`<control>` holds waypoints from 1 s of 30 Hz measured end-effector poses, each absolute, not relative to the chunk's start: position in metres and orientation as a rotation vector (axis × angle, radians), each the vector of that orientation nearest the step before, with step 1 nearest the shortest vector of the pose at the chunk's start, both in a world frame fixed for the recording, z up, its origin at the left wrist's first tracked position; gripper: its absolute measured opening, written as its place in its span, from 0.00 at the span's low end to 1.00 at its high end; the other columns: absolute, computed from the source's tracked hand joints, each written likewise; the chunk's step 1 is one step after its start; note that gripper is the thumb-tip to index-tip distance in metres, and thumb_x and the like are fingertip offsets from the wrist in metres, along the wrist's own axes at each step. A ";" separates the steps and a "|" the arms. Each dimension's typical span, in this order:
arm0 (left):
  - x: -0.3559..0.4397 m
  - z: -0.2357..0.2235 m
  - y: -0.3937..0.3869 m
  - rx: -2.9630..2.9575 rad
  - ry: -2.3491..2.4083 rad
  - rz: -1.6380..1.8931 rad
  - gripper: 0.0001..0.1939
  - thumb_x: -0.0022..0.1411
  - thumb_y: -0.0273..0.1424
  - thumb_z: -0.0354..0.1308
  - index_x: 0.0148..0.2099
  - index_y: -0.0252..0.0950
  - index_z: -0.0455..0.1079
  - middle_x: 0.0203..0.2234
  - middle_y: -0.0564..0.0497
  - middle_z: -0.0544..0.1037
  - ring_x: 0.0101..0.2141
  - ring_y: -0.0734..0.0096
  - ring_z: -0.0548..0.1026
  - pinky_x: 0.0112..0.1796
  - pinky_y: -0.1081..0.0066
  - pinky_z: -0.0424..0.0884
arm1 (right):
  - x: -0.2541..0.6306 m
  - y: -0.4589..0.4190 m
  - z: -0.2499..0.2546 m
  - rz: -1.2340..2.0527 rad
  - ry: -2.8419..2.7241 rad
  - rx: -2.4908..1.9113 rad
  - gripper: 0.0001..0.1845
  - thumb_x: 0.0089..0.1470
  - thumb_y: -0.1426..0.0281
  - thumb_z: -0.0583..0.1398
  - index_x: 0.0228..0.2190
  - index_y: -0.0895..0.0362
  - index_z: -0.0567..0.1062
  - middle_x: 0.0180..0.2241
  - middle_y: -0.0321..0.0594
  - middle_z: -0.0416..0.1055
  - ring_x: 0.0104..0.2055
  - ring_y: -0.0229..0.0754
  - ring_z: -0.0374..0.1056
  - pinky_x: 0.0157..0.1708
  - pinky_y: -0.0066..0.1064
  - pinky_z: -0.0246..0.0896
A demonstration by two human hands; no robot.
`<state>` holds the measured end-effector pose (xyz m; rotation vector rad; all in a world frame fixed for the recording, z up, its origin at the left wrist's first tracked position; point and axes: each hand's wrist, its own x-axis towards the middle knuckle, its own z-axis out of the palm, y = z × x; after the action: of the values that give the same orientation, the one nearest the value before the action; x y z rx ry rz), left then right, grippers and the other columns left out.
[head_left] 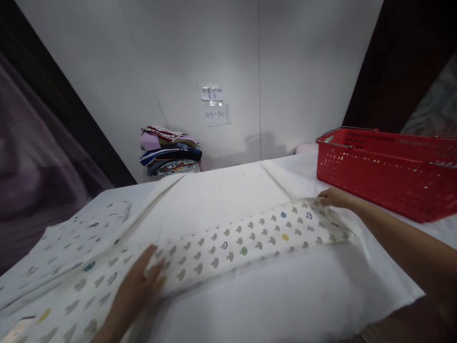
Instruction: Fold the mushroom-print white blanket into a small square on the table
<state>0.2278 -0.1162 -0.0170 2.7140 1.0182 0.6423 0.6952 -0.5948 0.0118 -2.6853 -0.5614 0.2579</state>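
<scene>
In the head view, the right hand (pixel 335 197) has a narrow grip, its fingertips pinching the far edge of a patterned cloth (pixel 257 236) close to the cloth's right end. The left hand (pixel 141 276) is blurred over the same cloth, fingers bent; whether its grip holds any fabric, I cannot tell. The cloth, white with grey mushroom shapes and a few coloured ones, lies as a long band across the bench (pixel 385 276). Its long axis runs from the near left corner towards the right edge, slanting away from the person, so the right end points at the far right. Beyond it, a plain white cloth (pixel 221 195) stretches towards the far edge. Another printed cloth (pixel 82 233) lies along the left edge. A red basket (pixel 378 176) stands by the right edge, past the right hand. Folded fabrics (pixel 171 152) are stacked beyond the far edge, against the wall (pixel 293 71).
</scene>
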 end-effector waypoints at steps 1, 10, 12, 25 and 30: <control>0.235 -0.024 -0.132 2.801 0.809 0.572 0.27 0.61 0.45 0.48 0.55 0.34 0.68 0.54 0.44 0.71 0.47 0.60 0.74 0.40 0.67 0.74 | 0.697 -0.595 0.014 0.270 -0.550 -2.679 0.09 0.37 0.76 0.61 0.25 0.56 0.79 0.24 0.37 0.75 0.29 0.43 0.70 0.30 0.28 0.62; 0.257 -0.058 -0.168 3.109 0.155 0.358 0.28 0.57 0.47 0.54 0.58 0.42 0.65 0.55 0.46 0.69 0.55 0.56 0.67 0.51 0.56 0.66 | 0.724 -0.558 0.031 0.024 -0.367 -2.395 0.25 0.53 0.67 0.59 0.52 0.60 0.68 0.38 0.45 0.75 0.32 0.41 0.70 0.31 0.27 0.64; 0.255 -0.059 -0.165 3.132 0.139 0.389 0.28 0.58 0.47 0.53 0.58 0.42 0.65 0.55 0.46 0.69 0.54 0.56 0.68 0.50 0.56 0.67 | 0.727 -0.556 0.029 0.062 -0.333 -2.334 0.29 0.51 0.65 0.61 0.54 0.62 0.67 0.38 0.47 0.75 0.32 0.40 0.71 0.31 0.27 0.65; 0.248 -0.068 -0.177 3.138 -0.143 0.740 0.26 0.57 0.43 0.54 0.58 0.46 0.65 0.55 0.49 0.70 0.50 0.57 0.72 0.46 0.58 0.71 | 0.646 -0.665 -0.013 0.071 -0.423 -2.340 0.28 0.48 0.58 0.61 0.49 0.58 0.70 0.49 0.48 0.69 0.48 0.48 0.66 0.43 0.34 0.63; 0.267 -0.074 -0.186 3.086 -0.070 0.770 0.19 0.59 0.42 0.52 0.51 0.45 0.71 0.49 0.51 0.75 0.46 0.61 0.75 0.45 0.63 0.72 | 0.616 -0.675 -0.039 -0.070 -0.611 -2.511 0.17 0.48 0.66 0.57 0.41 0.57 0.73 0.43 0.45 0.72 0.45 0.47 0.66 0.47 0.35 0.60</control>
<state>0.2668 -0.1856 -0.0739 3.0860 -0.0700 0.7701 0.6159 -0.6754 -0.0388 -2.5112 -0.6106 -0.0697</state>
